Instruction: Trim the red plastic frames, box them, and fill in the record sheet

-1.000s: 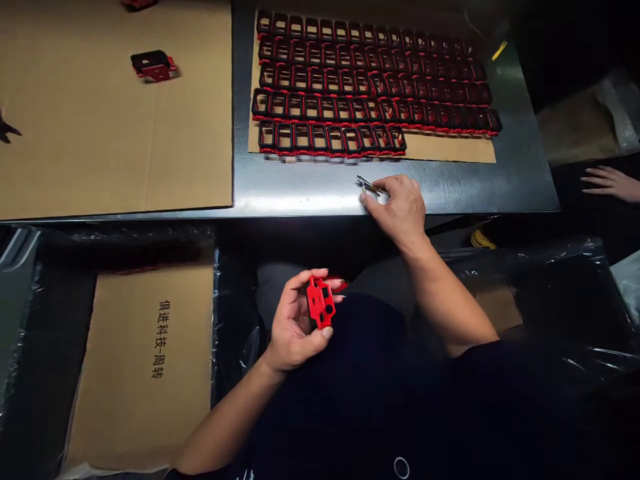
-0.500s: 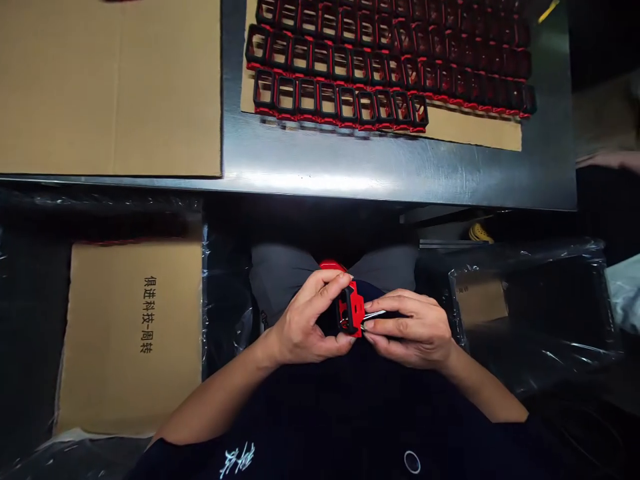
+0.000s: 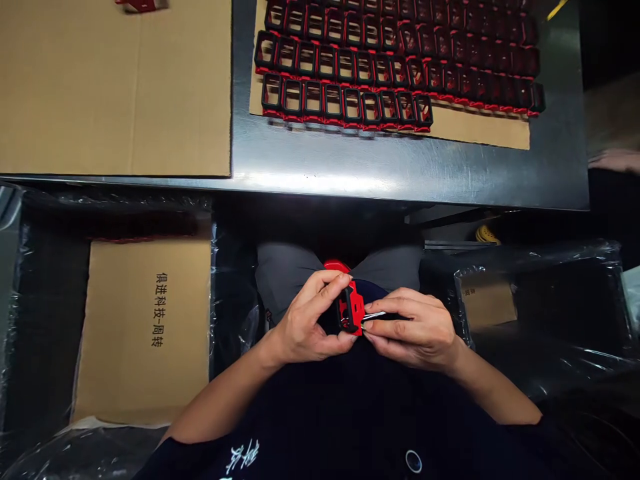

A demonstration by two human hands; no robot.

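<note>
Above my lap, my left hand [image 3: 313, 320] grips a small red and black frame [image 3: 358, 308] between thumb and fingers. From the other side, my right hand [image 3: 417, 327] pinches a thin shiny metal tool [image 3: 374, 316], its tip at the frame's red face. The tip itself is hidden by the frame and fingers. On the metal table, rows of similar red and black frames [image 3: 333, 101] stand on a cardboard sheet [image 3: 480, 130].
A large cardboard sheet [image 3: 180, 93] lies on the table [image 3: 400, 163] at the left, a red piece [image 3: 141, 5] on it. Plastic-lined bins flank me, holding cardboard [image 3: 125, 333] at left and cardboard [image 3: 490, 300] at right. Another person's hand [image 3: 617, 160] shows at the right edge.
The camera view has shifted, so the table and bins appear farther right. More of the red piece at the top left shows. Both hands keep nearly the same hold.
</note>
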